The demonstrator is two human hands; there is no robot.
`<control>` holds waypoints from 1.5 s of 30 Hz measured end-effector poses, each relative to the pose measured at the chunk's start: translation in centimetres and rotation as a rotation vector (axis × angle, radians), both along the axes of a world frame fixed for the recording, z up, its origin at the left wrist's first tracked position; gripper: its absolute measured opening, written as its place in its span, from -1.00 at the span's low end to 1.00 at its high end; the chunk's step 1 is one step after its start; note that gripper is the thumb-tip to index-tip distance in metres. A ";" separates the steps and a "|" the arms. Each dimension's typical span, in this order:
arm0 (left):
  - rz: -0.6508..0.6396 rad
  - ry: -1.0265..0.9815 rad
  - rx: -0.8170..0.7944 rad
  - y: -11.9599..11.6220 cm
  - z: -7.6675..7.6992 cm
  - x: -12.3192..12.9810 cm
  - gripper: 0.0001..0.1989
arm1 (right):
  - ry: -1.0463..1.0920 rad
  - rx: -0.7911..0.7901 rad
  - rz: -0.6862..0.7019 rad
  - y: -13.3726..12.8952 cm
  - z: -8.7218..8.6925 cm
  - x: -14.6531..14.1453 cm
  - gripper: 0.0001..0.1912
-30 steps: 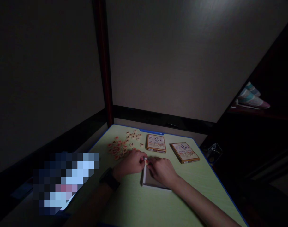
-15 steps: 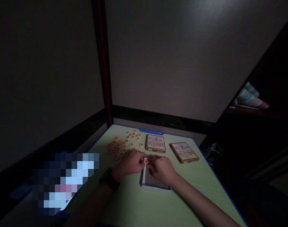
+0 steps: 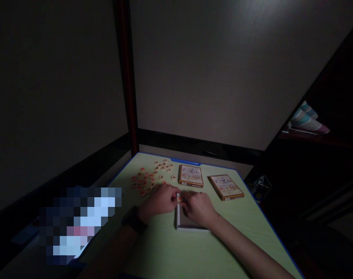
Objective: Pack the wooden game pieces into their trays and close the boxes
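Observation:
A shallow open box (image 3: 178, 220) with a white rim and a brownish-grey inside lies on the green table (image 3: 153, 252), partly hidden under my right hand. At its far left corner sits a small round Chinese chess piece (image 3: 179, 198) with a red mark, between my two hands. My left hand (image 3: 164, 200), with a dark watch at the wrist, is closed with its fingertips at that box corner. My right hand (image 3: 199, 207) is bent over the box, thumb and fingers pinched at the piece. Several loose chess pieces (image 3: 146, 182), red-marked and dark-marked, lie scattered beyond my left hand.
Two flat printed boxes, a nearer-centre one (image 3: 191, 175) and a right one (image 3: 225, 187), lie toward the table's far side. A blurred-out bright object (image 3: 89, 219) is at the left edge. Walls stand behind the table; striped cloth items (image 3: 307, 119) rest on a shelf at right.
The open box has shifted and turned slightly, its near left corner moving to the right. Both hands stay in nearly the same place at the chess piece.

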State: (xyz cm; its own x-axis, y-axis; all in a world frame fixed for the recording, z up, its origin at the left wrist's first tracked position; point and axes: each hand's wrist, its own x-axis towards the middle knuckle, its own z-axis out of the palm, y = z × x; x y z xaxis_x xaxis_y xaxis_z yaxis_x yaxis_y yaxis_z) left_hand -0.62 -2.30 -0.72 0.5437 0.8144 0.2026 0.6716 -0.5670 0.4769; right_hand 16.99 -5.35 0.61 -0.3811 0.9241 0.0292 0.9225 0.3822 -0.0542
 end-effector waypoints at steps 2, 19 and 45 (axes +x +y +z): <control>0.011 0.014 -0.001 -0.1 0.1 0.0 -0.82 | -0.014 0.012 0.011 0.0 -0.2 -0.1 -0.72; 0.013 0.043 0.030 -0.1 0.3 0.1 -0.85 | -0.062 0.074 0.005 -0.7 -0.3 -0.8 -0.70; 0.114 0.117 -0.020 -0.4 -0.4 1.7 -0.88 | 0.678 -0.144 0.080 0.9 0.1 3.3 -0.68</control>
